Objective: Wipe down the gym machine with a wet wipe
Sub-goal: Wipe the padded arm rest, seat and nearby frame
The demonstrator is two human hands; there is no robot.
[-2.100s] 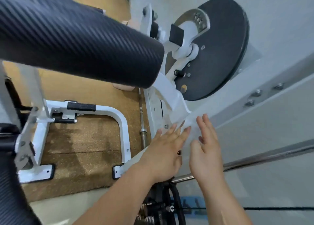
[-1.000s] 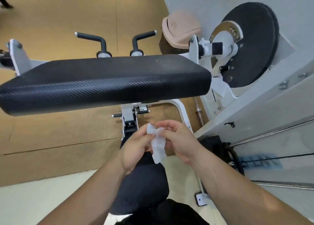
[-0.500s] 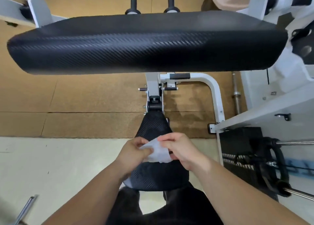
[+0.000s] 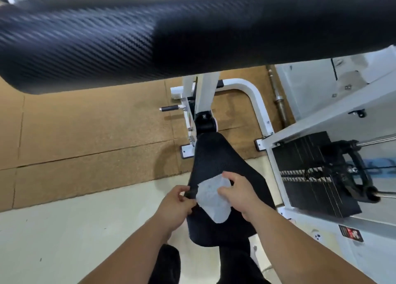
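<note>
Pinching freshly reopened white wet wipe (image 4: 214, 199) in left hand (image 4: 174, 203) and right hand (image 4: 239, 194) over black textured seat pad (image 4: 216, 159); seat likely next.

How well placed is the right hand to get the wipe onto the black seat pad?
Likely yes. The right hand and left hand pinch the wet wipe right over the seat pad; nothing shows between wipe and pad. The big upper pad lies well clear.
</note>
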